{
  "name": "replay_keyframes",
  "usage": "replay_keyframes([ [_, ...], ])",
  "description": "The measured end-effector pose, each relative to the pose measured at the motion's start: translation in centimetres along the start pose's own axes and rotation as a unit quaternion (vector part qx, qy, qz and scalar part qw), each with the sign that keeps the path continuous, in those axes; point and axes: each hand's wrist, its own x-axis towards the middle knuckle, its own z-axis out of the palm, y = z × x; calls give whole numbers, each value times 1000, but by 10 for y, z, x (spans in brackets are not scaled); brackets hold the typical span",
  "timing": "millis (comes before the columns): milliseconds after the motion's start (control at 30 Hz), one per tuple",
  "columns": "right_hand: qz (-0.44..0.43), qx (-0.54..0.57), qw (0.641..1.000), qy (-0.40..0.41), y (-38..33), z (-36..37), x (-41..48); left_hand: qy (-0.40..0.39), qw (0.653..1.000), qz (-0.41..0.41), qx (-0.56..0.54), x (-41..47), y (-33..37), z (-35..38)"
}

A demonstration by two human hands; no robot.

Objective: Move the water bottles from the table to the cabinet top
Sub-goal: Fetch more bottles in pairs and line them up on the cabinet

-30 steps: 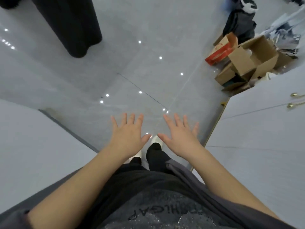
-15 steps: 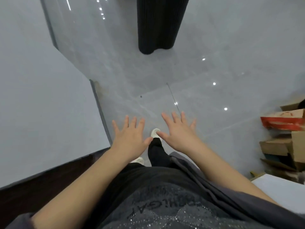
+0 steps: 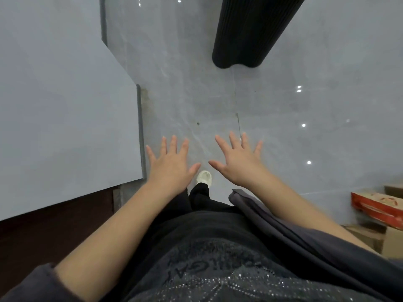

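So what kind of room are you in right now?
Probably an indoor showroom or storeroom, though that's a guess: glossy grey tiled floor mirroring ceiling spotlights, a ribbed black pedestal, and cardboard boxes stacked at the right.

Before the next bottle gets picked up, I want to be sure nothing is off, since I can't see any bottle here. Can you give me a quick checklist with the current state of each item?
1. Left hand free: ok, open with fingers spread, holding nothing.
2. Right hand free: ok, open and holding nothing.
3. Water bottle in view: not ok, none shows in this picture.
4. Floor ahead of the shoe: ok, bare tile directly in front.
5. Obstacles nearby: the black ribbed column stands ahead to the right, cardboard boxes at the far right; both off the straight path.
6. Table or cabinet top identified: cannot tell; a pale flat surface lies to the left, with nothing visible on it.
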Motion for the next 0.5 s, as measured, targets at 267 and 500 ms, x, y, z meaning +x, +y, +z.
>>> replay_keyframes([
  [267,13,-8,1000,-9,-13,-41,56,-4,1000,9,-19,66,-11,-42],
  [500,34,10,999,-5,-41,-122,138,-21,1000,19,-2,170,-43,-121],
])
